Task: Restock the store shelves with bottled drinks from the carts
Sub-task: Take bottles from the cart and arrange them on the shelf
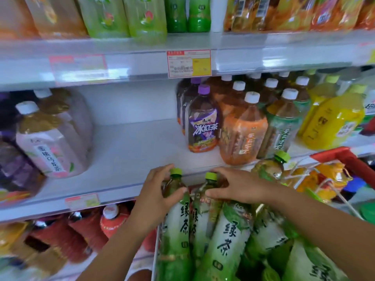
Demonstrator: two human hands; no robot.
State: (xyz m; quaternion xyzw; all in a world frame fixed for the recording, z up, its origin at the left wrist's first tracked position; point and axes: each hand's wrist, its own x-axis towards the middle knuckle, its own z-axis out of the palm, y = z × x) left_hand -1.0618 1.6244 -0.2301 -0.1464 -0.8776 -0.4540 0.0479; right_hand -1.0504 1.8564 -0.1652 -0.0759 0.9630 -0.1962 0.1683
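Several large green tea bottles with lime caps lie packed in the cart [341, 157] at the lower right. My left hand [156, 195] wraps the neck of one green tea bottle [176, 224] at the cart's left side. My right hand [235, 187] grips the neck of the second green tea bottle [199, 218] beside it. Both bottles rest among the others in the cart, caps pointing toward the shelf. The middle shelf [129, 151] just ahead has a wide bare stretch of white board.
A purple-capped iced tea bottle [203, 122], orange [241, 132] and green-labelled bottles stand right of the gap; pink-labelled bottles [48, 142] stand left. Yellow bottles [332, 122] sit far right. The upper shelf and the lower shelf with red bottles [109, 218] are full.
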